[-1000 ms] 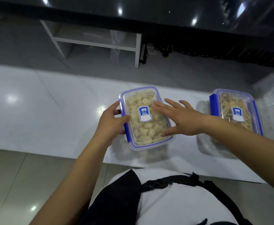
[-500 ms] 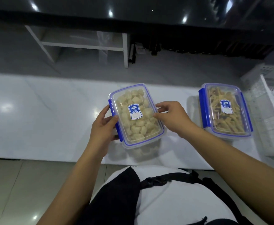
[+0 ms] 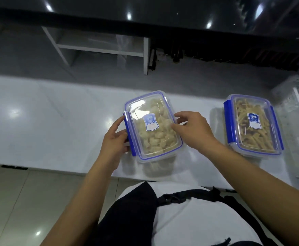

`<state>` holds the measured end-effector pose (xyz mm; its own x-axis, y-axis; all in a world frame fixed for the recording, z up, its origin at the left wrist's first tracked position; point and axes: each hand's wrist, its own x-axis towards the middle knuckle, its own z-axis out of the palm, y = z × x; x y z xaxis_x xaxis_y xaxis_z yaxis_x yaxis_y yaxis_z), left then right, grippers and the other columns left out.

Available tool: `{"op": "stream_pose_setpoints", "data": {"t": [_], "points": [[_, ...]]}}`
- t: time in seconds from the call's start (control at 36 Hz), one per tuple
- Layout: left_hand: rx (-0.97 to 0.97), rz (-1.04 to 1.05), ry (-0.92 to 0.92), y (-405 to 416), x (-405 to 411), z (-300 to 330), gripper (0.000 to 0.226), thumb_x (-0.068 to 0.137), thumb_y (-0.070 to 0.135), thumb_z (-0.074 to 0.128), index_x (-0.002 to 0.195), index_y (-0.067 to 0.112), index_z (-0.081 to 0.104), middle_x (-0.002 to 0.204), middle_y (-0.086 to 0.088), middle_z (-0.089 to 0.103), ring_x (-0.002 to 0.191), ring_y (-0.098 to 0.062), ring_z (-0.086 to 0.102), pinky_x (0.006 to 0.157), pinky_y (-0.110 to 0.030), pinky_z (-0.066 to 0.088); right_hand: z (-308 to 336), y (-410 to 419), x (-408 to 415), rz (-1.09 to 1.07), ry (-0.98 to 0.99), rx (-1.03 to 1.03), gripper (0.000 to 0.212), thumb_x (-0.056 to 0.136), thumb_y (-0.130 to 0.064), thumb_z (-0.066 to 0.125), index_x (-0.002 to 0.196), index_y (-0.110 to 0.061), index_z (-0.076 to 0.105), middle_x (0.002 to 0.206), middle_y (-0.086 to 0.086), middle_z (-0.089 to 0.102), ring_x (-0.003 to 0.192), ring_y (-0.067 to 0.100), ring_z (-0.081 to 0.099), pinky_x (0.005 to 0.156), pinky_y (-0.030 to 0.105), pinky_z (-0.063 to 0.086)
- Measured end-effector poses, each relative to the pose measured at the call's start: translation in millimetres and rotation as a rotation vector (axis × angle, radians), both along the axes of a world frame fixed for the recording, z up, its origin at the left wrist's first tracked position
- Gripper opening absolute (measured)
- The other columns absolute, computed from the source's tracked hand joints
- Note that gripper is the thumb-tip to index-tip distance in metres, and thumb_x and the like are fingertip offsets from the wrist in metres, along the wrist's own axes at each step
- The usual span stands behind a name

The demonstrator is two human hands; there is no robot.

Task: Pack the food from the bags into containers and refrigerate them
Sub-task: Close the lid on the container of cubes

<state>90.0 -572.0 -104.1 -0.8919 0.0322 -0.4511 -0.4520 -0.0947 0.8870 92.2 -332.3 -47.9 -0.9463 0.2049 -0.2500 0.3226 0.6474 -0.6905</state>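
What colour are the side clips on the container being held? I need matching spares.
Blue, clearest in the head view on the left clip of the held container.

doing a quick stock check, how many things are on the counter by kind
Food boxes with blue clip lids: 2, one with pale pieces held between the left hand and right hand, one with browner sticks standing apart to the right.
White plastic baskets: 1, at the right edge.
Total: 3
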Motion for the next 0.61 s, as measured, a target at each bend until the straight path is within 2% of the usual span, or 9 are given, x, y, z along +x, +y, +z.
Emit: {"op": "stream_pose_setpoints", "data": {"t": [0.06, 0.14, 0.22, 0.31, 0.39, 0.44, 0.53, 0.61], "points": [[0.004, 0.027, -0.011, 2.9, 2.2, -1.3, 0.045, 0.105, 0.007, 0.047, 0.138, 0.035, 0.058, 0.096, -0.005, 0.076, 0.069, -0.021, 0.071, 0.057, -0.034, 0.057, 0.3, -0.2, 0.2, -0.021, -0.007, -0.018, 0.034, 0.086, -0.029, 0.070, 0.120, -0.029, 0.068, 0.098, -0.012, 0.069, 0.088, 0.015, 0.067, 0.077, 0.036, 0.057], [0.006, 0.046, -0.016, 8.0, 4.4, 1.3, 0.044, 0.104, 0.010, 0.047, 0.136, 0.038, 0.060, 0.109, -0.003, 0.074, 0.082, -0.016, 0.074, 0.063, -0.033, 0.060, 0.0, 1.7, 0.7, -0.060, 0.007, -0.024, 0.036, 0.086, -0.028, 0.068, 0.122, -0.032, 0.064, 0.095, -0.016, 0.066, 0.084, 0.012, 0.066, 0.075, 0.038, 0.058], [0.003, 0.049, 0.003, 11.0, 4.6, 6.1, 0.039, 0.100, 0.020, 0.060, 0.131, 0.045, 0.063, 0.120, 0.011, 0.069, 0.097, -0.014, 0.074, 0.067, -0.031, 0.062, -2.3, 5.9, 2.5, -0.077, 0.006, -0.007, 0.039, 0.087, -0.029, 0.067, 0.125, -0.032, 0.062, 0.100, -0.012, 0.067, 0.085, 0.012, 0.066, 0.073, 0.038, 0.059], [0.004, 0.013, 0.025, 13.6, 4.7, 9.2, 0.046, 0.093, 0.023, 0.073, 0.132, 0.046, 0.062, 0.118, 0.024, 0.066, 0.099, -0.005, 0.073, 0.069, -0.028, 0.062, -5.7, 9.4, 6.5, -0.050, -0.009, 0.019, 0.040, 0.089, -0.028, 0.065, 0.129, -0.032, 0.061, 0.106, -0.008, 0.068, 0.087, 0.014, 0.066, 0.074, 0.036, 0.058], [0.008, -0.007, 0.041, 15.7, 4.7, 11.4, 0.047, 0.090, 0.021, 0.076, 0.119, 0.054, 0.062, 0.108, 0.028, 0.071, 0.098, -0.005, 0.073, 0.066, -0.026, 0.061, -7.1, 7.9, 9.7, 0.008, -0.001, 0.071, 0.043, 0.092, -0.025, 0.061, 0.134, -0.035, 0.059, 0.120, -0.007, 0.066, 0.091, 0.016, 0.067, 0.081, 0.038, 0.057], [0.000, -0.003, 0.050, 16.8, 4.2, 12.6, 0.046, 0.089, 0.020, 0.077, 0.117, 0.054, 0.062, 0.107, 0.030, 0.071, 0.097, -0.006, 0.074, 0.066, -0.027, 0.061, -6.1, 4.9, 9.6, 0.068, 0.006, 0.120, 0.045, 0.093, -0.020, 0.057, 0.135, -0.036, 0.059, 0.131, -0.007, 0.061, 0.099, 0.019, 0.066, 0.086, 0.037, 0.054], [0.016, 0.020, 0.031, 16.9, 3.6, 13.4, 0.048, 0.087, 0.021, 0.079, 0.121, 0.050, 0.063, 0.111, 0.026, 0.072, 0.099, -0.010, 0.074, 0.067, -0.031, 0.063, -1.7, -0.2, 7.0, 0.205, -0.001, 0.292, 0.047, 0.094, -0.013, 0.051, 0.136, -0.033, 0.060, 0.142, -0.008, 0.055, 0.116, 0.025, 0.058, 0.090, 0.036, 0.048], [0.045, 0.061, -0.018, 18.1, 3.5, 15.0, 0.051, 0.086, 0.018, 0.079, 0.127, 0.044, 0.063, 0.119, 0.013, 0.071, 0.101, -0.015, 0.074, 0.069, -0.033, 0.063, 4.4, -4.3, 4.6, 0.340, -0.023, 0.476, 0.049, 0.094, -0.011, 0.049, 0.139, -0.028, 0.056, 0.144, -0.007, 0.053, 0.118, 0.030, 0.055, 0.090, 0.038, 0.049]]}}
